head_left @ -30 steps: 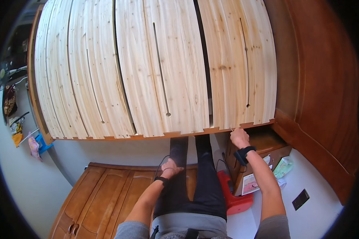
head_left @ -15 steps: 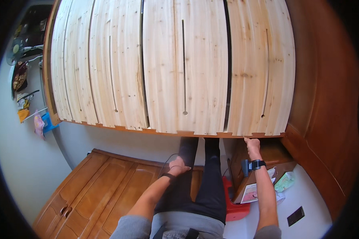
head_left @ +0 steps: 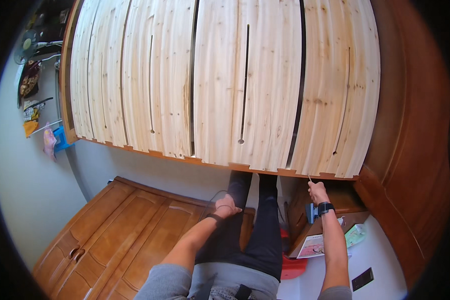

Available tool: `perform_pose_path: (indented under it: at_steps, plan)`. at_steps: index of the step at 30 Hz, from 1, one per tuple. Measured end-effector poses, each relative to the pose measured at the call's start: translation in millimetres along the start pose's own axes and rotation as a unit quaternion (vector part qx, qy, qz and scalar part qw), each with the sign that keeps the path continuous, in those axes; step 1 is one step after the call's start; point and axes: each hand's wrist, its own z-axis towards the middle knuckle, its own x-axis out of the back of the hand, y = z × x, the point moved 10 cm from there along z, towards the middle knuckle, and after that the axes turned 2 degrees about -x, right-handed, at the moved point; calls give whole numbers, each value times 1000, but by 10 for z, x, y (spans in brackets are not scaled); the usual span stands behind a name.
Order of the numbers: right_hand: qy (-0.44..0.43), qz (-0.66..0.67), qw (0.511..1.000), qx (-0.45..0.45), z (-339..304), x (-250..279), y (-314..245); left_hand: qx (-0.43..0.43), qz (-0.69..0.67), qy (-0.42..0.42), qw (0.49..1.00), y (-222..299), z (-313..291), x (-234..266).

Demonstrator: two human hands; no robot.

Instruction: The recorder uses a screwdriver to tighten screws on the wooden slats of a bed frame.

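My left hand (head_left: pixel 227 206) is closed beside my left knee, with a thin dark cord (head_left: pixel 216 194) looping out of it. My right hand (head_left: pixel 317 192) is closed just below the front edge of a wooden bed base. From its fingers a thin, pale, stick-like thing (head_left: pixel 310 178) points up to that edge; its full shape is hidden. Wide pale wooden slats (head_left: pixel 220 90) lie side by side on the orange-brown bed frame (head_left: pixel 205 162), with dark gaps between them. Several slats have a long narrow slot ending in a round hole.
A brown wooden cabinet (head_left: pixel 120 225) lies low at the left. By my right arm stands a small brown bedside cabinet (head_left: pixel 305 207) with papers (head_left: pixel 312 245) against it. A red object (head_left: pixel 292 267) and a dark phone-like slab (head_left: pixel 362 279) are lower right. A tall brown panel (head_left: pixel 410 125) bounds the right.
The view has shifted, so the slats sit further right. My right hand has drawn slightly down from the bed edge, and the thin pale thing now shows more clearly above its fingers.
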Motion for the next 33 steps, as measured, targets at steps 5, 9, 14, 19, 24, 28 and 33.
perform_pose_path:
  at_steps: [5,9,14,19,24,28,33]
  plan:
    - [264,-581,712,293,-557,-163,-722,-8,-13,4,1000,3,-6,30]
    - [262,-575,705,322,-569,-201,-779,-16,0,-21,1000,-39,57,-39]
    - [249,-295,905,178,-320,316,-561,-8,-20,1,1000,7,-67,123]
    - [-246,514,796,-206,-241,-411,135,-6,-26,3,1000,-23,-44,118]
    - [-259,466,831,-161,-191,-470,123,-10,-25,3,1000,-10,2,63]
    - [-70,112,989,-60,-131,-130,34,8,-22,-6,1000,-59,-36,114]
    - [261,-566,731,278,-524,-114,-662,0,-16,1,1000,-9,-21,128]
